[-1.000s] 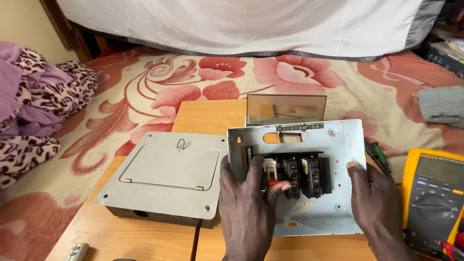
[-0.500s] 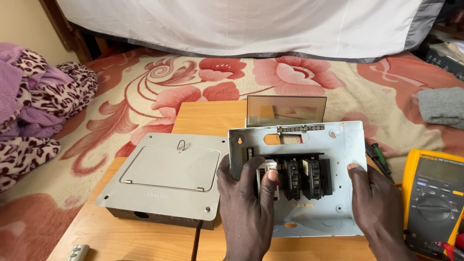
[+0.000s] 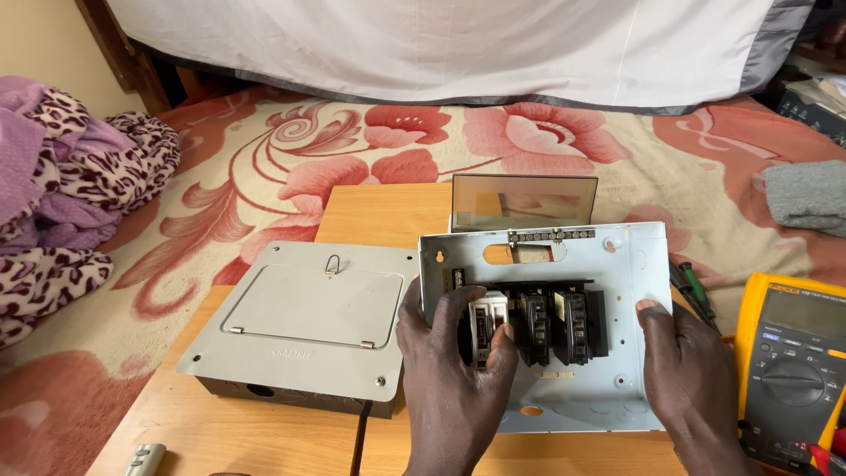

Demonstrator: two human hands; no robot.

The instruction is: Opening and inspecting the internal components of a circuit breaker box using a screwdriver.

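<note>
A pale grey metal breaker panel (image 3: 630, 264) lies tilted up on the wooden table (image 3: 379, 211), with three circuit breakers in a row inside it. My left hand (image 3: 454, 370) grips the leftmost breaker (image 3: 485, 324), which shows a white face; thumb and fingers wrap around it. Two black breakers (image 3: 555, 324) sit to its right. My right hand (image 3: 692, 379) holds the panel's right edge, steadying it.
A grey metal enclosure with a hinged lid (image 3: 304, 322) sits left of the panel, a black cable leaving its front. A yellow multimeter (image 3: 793, 361) lies at the right, screwdrivers (image 3: 692, 291) beside it. A small mirror-like plate (image 3: 524, 201) stands behind. Floral carpet surrounds the table.
My left hand has shifted on the leftmost breaker and turned it, so its white face shows where a red-marked one showed before. The panel sits slightly more tilted. My right hand stays.
</note>
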